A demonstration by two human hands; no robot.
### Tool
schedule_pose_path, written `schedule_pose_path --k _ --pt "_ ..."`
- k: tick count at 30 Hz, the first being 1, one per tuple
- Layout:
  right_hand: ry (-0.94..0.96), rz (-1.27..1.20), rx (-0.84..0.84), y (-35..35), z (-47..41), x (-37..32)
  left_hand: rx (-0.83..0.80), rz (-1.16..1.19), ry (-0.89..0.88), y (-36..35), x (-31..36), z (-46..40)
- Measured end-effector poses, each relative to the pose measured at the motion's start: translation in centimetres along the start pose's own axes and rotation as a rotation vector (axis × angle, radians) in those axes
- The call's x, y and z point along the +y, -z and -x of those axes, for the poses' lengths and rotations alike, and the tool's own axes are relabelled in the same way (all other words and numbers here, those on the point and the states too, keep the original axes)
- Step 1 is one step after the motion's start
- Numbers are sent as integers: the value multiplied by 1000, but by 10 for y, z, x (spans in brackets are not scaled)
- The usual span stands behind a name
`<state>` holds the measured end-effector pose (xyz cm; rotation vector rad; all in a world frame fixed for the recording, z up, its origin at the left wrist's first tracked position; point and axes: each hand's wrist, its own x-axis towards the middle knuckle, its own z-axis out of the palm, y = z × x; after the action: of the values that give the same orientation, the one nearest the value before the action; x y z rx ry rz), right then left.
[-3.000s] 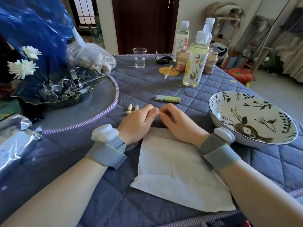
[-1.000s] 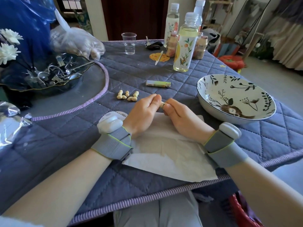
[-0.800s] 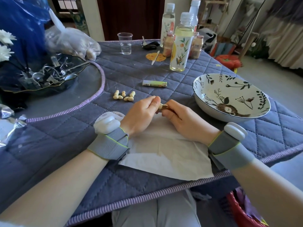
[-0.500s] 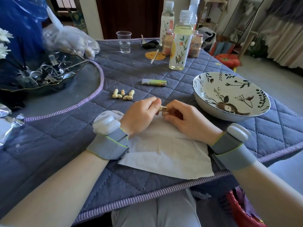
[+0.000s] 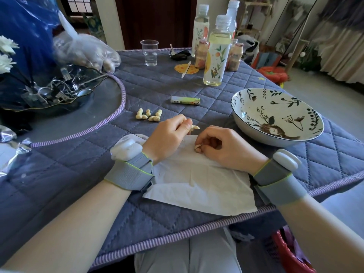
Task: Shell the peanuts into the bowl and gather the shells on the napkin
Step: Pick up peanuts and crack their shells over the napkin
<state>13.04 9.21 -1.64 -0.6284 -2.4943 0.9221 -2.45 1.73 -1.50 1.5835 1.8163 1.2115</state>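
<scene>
- Shell just cracked: hands together half a second ago, now apart over the napkin [image 5: 199, 180].
- Left hand [image 5: 169, 133] pinching a shell piece [image 5: 195, 127], right hand [image 5: 222, 146] curled round the other piece [image 5: 197, 147] (kernel inside? can't tell).
- Bowl [image 5: 244, 123] on the right empty, four peanuts [image 5: 148, 115] waiting at far left.

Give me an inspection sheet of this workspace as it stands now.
Surface: quilted blue cloth over the table.
Job's things: bowl looks empty; napkin before the person; whole peanuts beyond the left hand.
Clutter: bottles, plastic cup, green tube, dark tray.
Grippers: left hand pinches a shell piece; right hand is closed on a peanut piece.
Cables: nothing seen.
Surroundings: door, curtains.
</scene>
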Motion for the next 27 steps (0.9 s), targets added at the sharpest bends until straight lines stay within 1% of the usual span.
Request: schedule_pose_path --k 2,5,7,11,14,17,19,23,27 --pt "-18 -20 29 2 0 1 -12 85 35 1 -2 -1" --pt "-47 13 100 6 -1 2 -28 244 100 5 -1 -3" --pt "-52 19 155 8 -2 0 -17 280 121 5 0 -4" --pt "3 -50 200 5 -3 -8 -41 109 49 1 0 -3" --pt "95 35 200 0 -5 -9 -47 -2 26 -1 3 -2" --pt "127 109 218 -2 -7 -7 -52 -43 9 -1 2 -2" --pt "99 83 228 -1 -7 -6 -48 -26 -23 -1 0 -2" --pt "6 -5 205 2 -7 -1 28 12 -128 -1 -3 -1" --pt "-45 -24 186 1 -6 -1 53 -76 -198 -1 -5 -3"
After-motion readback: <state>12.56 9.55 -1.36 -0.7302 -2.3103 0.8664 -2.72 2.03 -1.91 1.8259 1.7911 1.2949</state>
